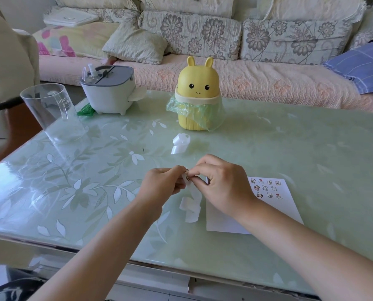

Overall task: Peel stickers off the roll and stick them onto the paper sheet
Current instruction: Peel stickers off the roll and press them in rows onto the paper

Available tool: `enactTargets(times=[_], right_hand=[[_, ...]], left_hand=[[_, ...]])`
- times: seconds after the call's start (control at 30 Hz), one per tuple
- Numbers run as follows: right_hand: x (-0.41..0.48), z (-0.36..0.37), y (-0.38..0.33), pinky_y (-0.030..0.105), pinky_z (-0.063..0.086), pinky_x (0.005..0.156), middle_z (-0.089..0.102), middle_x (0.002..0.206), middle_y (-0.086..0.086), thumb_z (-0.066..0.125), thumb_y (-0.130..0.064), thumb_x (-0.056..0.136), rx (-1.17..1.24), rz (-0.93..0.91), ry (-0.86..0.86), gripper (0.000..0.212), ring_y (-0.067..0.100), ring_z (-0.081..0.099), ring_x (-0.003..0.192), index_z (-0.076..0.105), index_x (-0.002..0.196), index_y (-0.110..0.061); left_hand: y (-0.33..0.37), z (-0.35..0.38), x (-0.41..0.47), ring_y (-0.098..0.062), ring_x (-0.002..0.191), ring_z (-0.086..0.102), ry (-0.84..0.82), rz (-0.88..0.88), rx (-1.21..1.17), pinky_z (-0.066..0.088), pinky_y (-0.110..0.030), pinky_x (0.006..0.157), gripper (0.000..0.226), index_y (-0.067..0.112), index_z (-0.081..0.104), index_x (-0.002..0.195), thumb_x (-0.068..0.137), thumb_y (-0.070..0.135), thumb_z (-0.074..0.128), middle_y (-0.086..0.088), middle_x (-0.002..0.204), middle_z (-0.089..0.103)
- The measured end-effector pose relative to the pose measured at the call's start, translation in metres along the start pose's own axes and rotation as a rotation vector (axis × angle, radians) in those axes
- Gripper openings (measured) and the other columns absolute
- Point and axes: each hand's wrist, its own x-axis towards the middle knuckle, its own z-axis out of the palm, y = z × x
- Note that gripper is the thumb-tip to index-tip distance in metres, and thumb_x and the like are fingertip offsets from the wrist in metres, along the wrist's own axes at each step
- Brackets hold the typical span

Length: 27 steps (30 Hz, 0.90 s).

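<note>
Progress: about 10 small cartoon stickers (265, 188) occupy the top of the white paper sheet (283, 208) on the green glass tabletop (311, 148); the rest is bare. Left hand (161, 185) and right hand (224, 185) fingers pinch the curling white sticker strip (192, 210) just left of the sheet, apparently peeling another.

A yellow bunny bin (197, 92) stands on the green desk (289, 148), which has white leaves on it. A thin green bag (194, 109) hangs out from under its lid. To the left is a white and grey box (109, 92) with a spray bottle (91, 73) inside. A clear cup (50, 109) stands near the left edge. Behind the desk is a pink sofa (246, 79) with flower cushions (189, 35) and a blue cloth (363, 66).
</note>
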Motion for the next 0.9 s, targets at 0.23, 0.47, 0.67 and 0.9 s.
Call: enactTargets(times=[0.23, 0.47, 0.67, 0.9], right_hand=[[0.005, -0.008, -0.001, 0.023, 0.043, 0.056, 0.060, 0.068, -0.019, 0.078, -0.024, 0.083, 0.356, 0.382, -0.151, 0.010, 0.009, 0.051, 0.053, 0.073, 0.076, -0.030], [0.003, -0.037, 0.017, 0.026, 0.048, 0.049, 0.061, 0.054, -0.009, 0.076, -0.017, 0.085, 0.527, 0.786, -0.305, 0.006, 0.014, 0.057, 0.053, 0.074, 0.080, -0.018], [-0.012, -0.058, 0.039, 0.025, 0.043, 0.047, 0.066, 0.065, -0.006, 0.076, -0.019, 0.082, 0.419, 0.926, -0.446, 0.003, 0.012, 0.056, 0.052, 0.075, 0.083, -0.017], [-0.029, -0.067, 0.048, 0.020, 0.040, 0.045, 0.069, 0.070, -0.008, 0.073, -0.021, 0.084, 0.343, 0.943, -0.545, 0.005, 0.011, 0.055, 0.050, 0.075, 0.079, -0.019]], left_hand=[[0.000, -0.003, 0.011, -0.016, 0.060, 0.057, 0.132, 0.173, 0.323, 0.045, -0.029, 0.060, 0.031, 0.018, 0.073, 0.067, 0.089, 0.033, 0.059, 0.000, 0.063, 0.069], [-0.004, -0.003, 0.015, -0.024, 0.076, 0.051, 0.314, 0.432, 0.908, 0.041, -0.035, 0.064, 0.032, 0.010, 0.052, 0.082, 0.095, 0.038, 0.049, 0.000, 0.080, 0.054], [-0.003, 0.011, 0.007, -0.024, 0.084, 0.050, 0.213, 0.996, 0.960, 0.045, -0.038, 0.075, 0.016, 0.015, 0.054, 0.093, 0.091, 0.030, 0.053, 0.000, 0.089, 0.053], [-0.028, 0.037, -0.002, -0.015, 0.099, 0.055, -0.278, 1.085, 1.048, 0.052, -0.037, 0.074, 0.020, 0.021, 0.068, 0.106, 0.088, 0.023, 0.058, 0.009, 0.104, 0.062]])
